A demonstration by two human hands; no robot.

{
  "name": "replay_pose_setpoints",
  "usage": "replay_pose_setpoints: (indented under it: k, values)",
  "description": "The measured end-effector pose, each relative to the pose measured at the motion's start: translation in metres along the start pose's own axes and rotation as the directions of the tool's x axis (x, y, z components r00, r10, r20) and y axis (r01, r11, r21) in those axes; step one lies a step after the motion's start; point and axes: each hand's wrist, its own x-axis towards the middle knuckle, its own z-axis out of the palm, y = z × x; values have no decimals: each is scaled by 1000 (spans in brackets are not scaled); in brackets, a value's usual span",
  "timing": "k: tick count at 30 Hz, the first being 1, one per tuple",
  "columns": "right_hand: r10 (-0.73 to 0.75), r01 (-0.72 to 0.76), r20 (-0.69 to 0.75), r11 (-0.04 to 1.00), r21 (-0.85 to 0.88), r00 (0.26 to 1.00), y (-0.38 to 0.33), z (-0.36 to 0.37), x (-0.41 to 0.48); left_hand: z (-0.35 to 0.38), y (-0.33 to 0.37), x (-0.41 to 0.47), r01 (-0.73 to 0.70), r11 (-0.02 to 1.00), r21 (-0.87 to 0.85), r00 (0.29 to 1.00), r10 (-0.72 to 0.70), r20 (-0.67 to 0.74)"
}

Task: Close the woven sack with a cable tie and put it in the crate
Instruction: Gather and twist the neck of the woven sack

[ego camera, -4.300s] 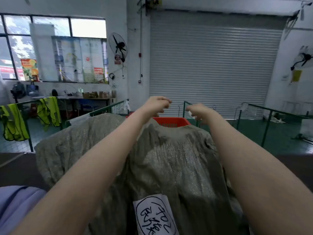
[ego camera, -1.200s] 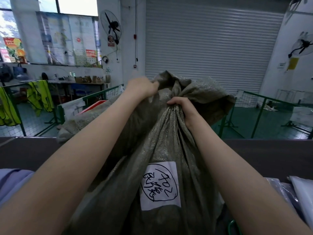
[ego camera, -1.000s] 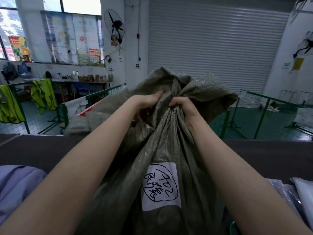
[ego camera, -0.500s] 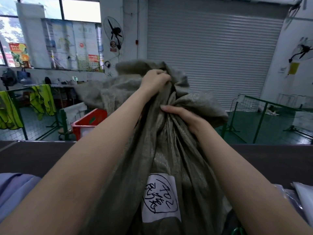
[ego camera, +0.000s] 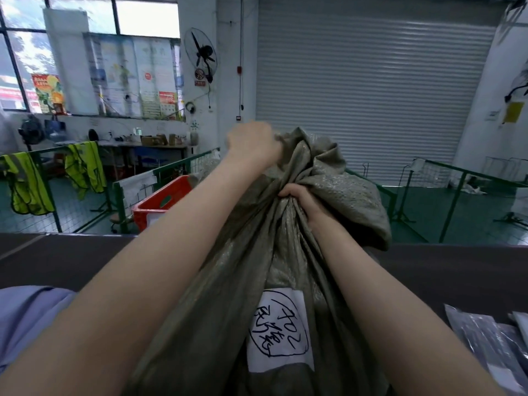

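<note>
A grey-green woven sack [ego camera: 285, 270] stands upright in front of me, with a white label [ego camera: 278, 330] bearing black handwriting on its near side. My right hand [ego camera: 300, 200] is clenched around the gathered neck of the sack. My left hand [ego camera: 253, 145] is higher, closed on the loose cloth of the mouth above the neck. The surplus cloth flops over to the right. A red crate [ego camera: 161, 202] sits beyond the dark table, left of the sack. No cable tie is visible.
The dark table [ego camera: 71, 261] runs across the view. Plastic packets [ego camera: 491, 341] lie at its right. Green metal railings [ego camera: 454, 207] stand behind, with yellow vests [ego camera: 83, 167] hung on the left one. A shutter door [ego camera: 371, 81] closes the far wall.
The open sack mouth has been gathered into a bunched neck. My right hand has tightened around the neck, and my left hand has pulled the top cloth up and leftward.
</note>
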Motion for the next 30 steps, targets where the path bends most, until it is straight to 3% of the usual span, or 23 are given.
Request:
replay_pose_setpoints:
  k: [2, 3, 4, 6, 8, 10, 14, 17, 20, 23, 26, 28, 30]
  values:
    - [-33, 33, 20, 999, 13, 999, 1, 2, 0, -1, -16, -4, 76, 932, 353, 978, -138, 156]
    - [-64, 64, 38, 998, 16, 997, 0, 4, 0, 2, -22, -6, 89, 907, 411, 950, -201, 238]
    - [-95, 94, 66, 995, 22, 993, 0, 6, 0, 7, -28, -7, 95, 913, 397, 917, -236, 323]
    - [-122, 117, 120, 992, 47, 985, -1, 11, -1, 17, -33, -4, 101, 973, 209, 845, -195, 498]
    - [-128, 120, 142, 991, 60, 982, -4, 10, -4, 23, -34, -1, 136, 991, 14, 823, -121, 556]
    - [-131, 122, 134, 990, 71, 982, -8, 9, -9, 29, -37, 2, 183, 979, -91, 867, -117, 484]
    - [-83, 88, 159, 996, -26, 984, -13, 1, -11, 34, -41, 5, 261, 916, -306, 963, -224, 152]
    - [12, 21, 277, 993, -119, 961, -16, -1, -14, 21, -32, 5, 128, 871, -474, 987, -161, -30]
    - [-14, 36, 388, 998, -48, 922, -15, 11, -12, 11, -12, 4, -29, 844, -535, 988, -56, -143]
    - [-155, 143, 382, 988, 61, 911, -11, 23, -10, 7, 6, 2, -142, 751, -645, 989, 138, -58]
    - [-321, 321, 261, 946, 44, 911, -3, 28, -5, 1, 6, -2, -56, 617, -785, 929, 320, 186]
    - [-397, 395, 189, 917, 45, 898, 1, 31, -9, -2, 2, -6, -24, 627, -779, 898, 355, 259]
    - [-378, 363, 180, 925, 112, 908, 6, 30, -10, -5, -3, -9, -75, 673, -736, 901, 362, 239]
